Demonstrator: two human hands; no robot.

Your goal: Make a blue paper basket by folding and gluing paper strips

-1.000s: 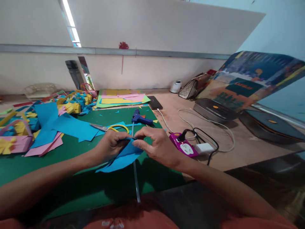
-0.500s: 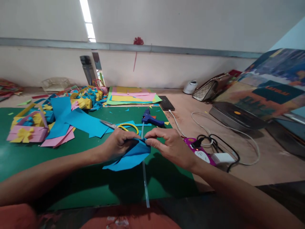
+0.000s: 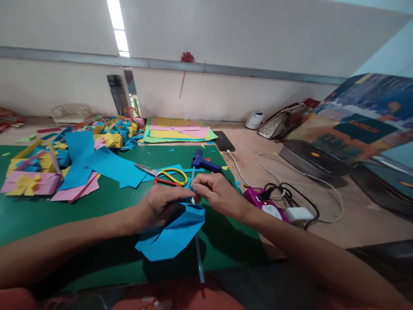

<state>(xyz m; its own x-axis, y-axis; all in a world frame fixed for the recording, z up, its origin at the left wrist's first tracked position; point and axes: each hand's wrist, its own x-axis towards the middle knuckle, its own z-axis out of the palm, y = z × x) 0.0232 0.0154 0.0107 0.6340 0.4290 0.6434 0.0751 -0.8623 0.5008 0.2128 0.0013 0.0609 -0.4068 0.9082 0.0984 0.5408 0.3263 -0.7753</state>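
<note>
Apparently for steadiness, the grip of the left hand [image 3: 154, 209] clasps the folded blue paper [image 3: 176, 237] at lower centre, leaving its free end spread toward the frame's bottom. Right-hand fingers [image 3: 200, 189] curl close by its top edge; whether they pinch it, I cannot tell. Just beyond, mid-frame, scissors [image 3: 172, 176] and a glue gun [image 3: 204, 162] lie probably for easy reach.

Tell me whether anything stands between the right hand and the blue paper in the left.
Nothing visible: the right hand is close to the upper edge of the blue paper. The scissors lie beyond the left hand.
</note>
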